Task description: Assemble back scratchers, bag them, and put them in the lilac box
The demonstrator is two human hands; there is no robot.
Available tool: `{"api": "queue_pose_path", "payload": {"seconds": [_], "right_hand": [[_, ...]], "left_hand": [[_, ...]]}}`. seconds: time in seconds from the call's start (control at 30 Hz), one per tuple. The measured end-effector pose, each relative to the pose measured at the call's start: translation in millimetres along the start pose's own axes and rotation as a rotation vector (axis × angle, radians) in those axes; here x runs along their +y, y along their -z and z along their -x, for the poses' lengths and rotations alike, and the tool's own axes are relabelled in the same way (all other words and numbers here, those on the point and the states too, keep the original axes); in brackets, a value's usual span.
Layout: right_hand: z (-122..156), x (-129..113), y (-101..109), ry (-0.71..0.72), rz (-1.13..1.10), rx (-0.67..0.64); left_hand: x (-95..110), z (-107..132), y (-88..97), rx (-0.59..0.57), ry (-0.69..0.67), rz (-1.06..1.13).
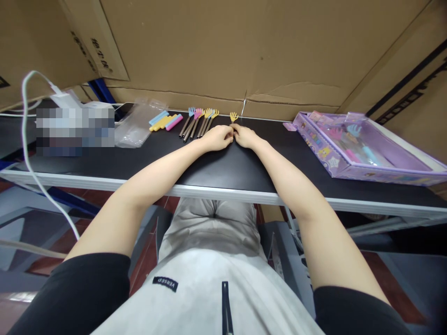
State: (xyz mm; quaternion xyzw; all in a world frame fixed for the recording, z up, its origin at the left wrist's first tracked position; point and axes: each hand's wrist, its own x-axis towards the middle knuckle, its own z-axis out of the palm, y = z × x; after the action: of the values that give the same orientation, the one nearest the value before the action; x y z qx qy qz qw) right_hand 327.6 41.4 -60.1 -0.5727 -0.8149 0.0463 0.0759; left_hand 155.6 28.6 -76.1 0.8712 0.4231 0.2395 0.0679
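Both hands meet over the black tabletop, fingers curled together around a small back scratcher with a yellow claw head (233, 116). The claw points away from me, above the fingertips; its lower part is hidden by the hands. My right hand (245, 137) pinches it near the neck. My left hand (220, 137) is closed against it from the other side. Just left of my left hand lies a group of back scratchers (197, 124) with blue, pink and yellow claws and brown shafts. Farther left are several blue, yellow and pink tubular handles (164, 121).
A purple display box (335, 160) holding bagged pink and blue back scratchers stands at the right. Clear plastic bags (134, 128) lie left of the handles. A white cable (26, 121) hangs over the left side. Cardboard (223, 51) walls the back of the table (223, 174).
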Motion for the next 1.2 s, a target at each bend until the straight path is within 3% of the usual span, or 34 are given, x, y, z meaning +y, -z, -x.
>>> {"api": "queue_pose_path", "payload": {"seconds": [0.17,0.4,0.63,1.2], "right_hand": [[-7.2,7.0,-4.6,0.027,-0.043,-0.010],[-13.0,12.6,-8.2,0.023,-0.105,-0.035],[-4.9,14.5,1.7,-0.109,-0.043,-0.095],[-6.5,21.3,-1.5,-0.061,0.008,-0.048]], "left_hand": [[-5.8,-0.6,3.5,-0.014,-0.021,-0.101],[-20.4,4.2,24.9,-0.047,0.154,-0.280],[-34.7,10.2,36.6,-0.302,0.376,-0.293],[-26.4,15.4,47.4,-0.366,0.530,-0.300]]}}
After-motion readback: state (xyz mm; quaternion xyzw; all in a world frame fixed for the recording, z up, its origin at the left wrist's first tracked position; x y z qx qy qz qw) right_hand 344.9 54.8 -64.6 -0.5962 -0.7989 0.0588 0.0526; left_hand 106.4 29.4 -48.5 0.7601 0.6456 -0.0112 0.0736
